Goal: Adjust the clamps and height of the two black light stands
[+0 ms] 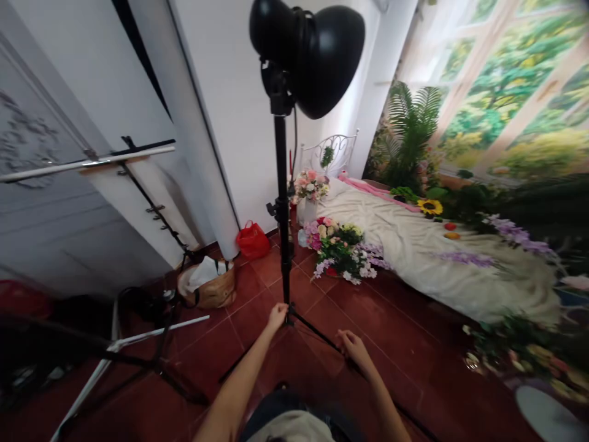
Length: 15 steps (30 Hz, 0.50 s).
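A black light stand rises upright in front of me, with a black lamp head on top. My left hand is closed at the low part of its pole, where the legs join; its fingertips are partly hidden. My right hand is just over a thin black stand leg that slants out to the right. Its fingers are loosely bent and apart. Whether they touch the leg is hard to see.
A wicker basket and a red bag sit on the tiled floor to the left. White and black poles cross there. Flower bunches stand beside a bed with a cream cover on the right.
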Each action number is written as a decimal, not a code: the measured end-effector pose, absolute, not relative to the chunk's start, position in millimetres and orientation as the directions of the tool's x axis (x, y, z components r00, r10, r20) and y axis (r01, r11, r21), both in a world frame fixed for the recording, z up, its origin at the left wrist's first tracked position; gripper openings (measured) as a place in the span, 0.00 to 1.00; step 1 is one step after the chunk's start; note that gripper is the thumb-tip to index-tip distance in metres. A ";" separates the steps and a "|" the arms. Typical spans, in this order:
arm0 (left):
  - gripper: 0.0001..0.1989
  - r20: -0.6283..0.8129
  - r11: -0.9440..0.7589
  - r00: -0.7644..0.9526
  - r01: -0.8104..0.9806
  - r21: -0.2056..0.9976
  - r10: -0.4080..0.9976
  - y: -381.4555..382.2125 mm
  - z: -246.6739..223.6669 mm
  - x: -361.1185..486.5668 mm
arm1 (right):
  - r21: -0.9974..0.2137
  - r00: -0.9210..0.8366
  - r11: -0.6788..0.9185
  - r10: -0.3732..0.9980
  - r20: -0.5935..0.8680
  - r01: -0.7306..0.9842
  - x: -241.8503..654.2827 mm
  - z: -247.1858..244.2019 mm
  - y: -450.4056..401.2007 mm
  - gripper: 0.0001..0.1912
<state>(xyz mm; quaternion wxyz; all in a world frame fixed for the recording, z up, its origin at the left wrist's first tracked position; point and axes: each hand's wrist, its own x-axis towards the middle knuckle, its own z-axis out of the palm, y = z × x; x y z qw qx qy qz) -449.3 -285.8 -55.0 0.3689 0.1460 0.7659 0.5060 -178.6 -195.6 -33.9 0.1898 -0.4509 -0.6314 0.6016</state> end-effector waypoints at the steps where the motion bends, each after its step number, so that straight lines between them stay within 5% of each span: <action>1: 0.11 -0.307 0.363 -0.743 -0.092 0.927 0.595 -271.1 -40.6 -464.3 | -0.933 -0.550 -0.092 0.786 -0.283 0.349 -193.3 -31.7 -188.8 0.28; 6: 0.27 0.159 0.086 -0.801 0.253 0.964 0.578 -215.1 34.5 -509.9 | -0.908 -0.680 0.109 0.699 -0.220 0.405 -281.8 -0.6 -132.9 0.30; 12: 0.18 0.054 0.163 -0.778 0.199 0.966 0.626 -187.2 65.0 -521.7 | -0.832 -0.704 0.145 0.621 -0.346 0.536 -400.2 57.9 -71.9 0.33; 15: 0.18 0.007 0.197 -0.786 0.165 0.966 0.619 -186.6 62.0 -526.2 | -0.758 -0.717 0.304 0.634 -0.291 0.577 -440.4 75.8 -58.2 0.38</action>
